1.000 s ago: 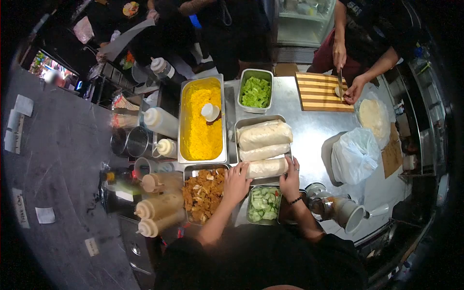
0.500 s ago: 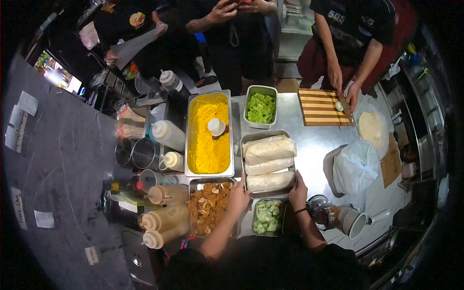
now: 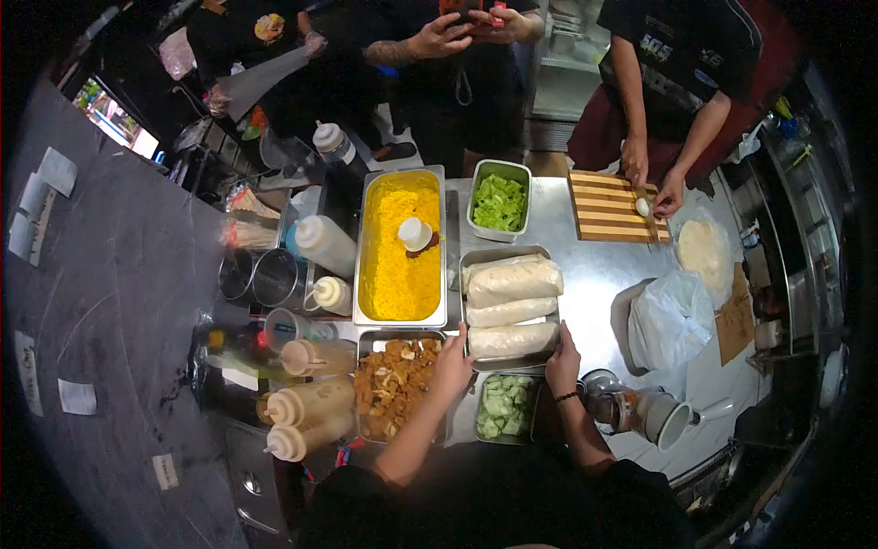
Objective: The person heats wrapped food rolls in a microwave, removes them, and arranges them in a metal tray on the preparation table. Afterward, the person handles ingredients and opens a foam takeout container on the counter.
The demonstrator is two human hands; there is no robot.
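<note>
A metal tray [image 3: 512, 363] holds several wrapped flatbread rolls [image 3: 514, 283] lying side by side. My left hand [image 3: 451, 366] grips the tray's near left corner, and my right hand [image 3: 563, 361], with a dark bracelet at the wrist, grips its near right side. Both thumbs rest along the rim; the other fingers are partly hidden. Just left of my left hand is a pan of browned chopped meat [image 3: 395, 380]. Between my forearms sits a container of sliced cucumber [image 3: 506, 407].
Behind are a deep pan of yellow rice [image 3: 400, 274] with a white cup and a lettuce container [image 3: 498, 203]. Squeeze bottles [image 3: 315, 403] line the left. A co-worker cuts an egg [image 3: 642, 207] on a striped board [image 3: 608, 220]. A plastic bag [image 3: 672, 320] stands at right.
My hands keep their hold on the tray, which stays nearly in place. The co-worker's hands shift slightly over the board. Another person's hands with a phone move right and a little lower.
</note>
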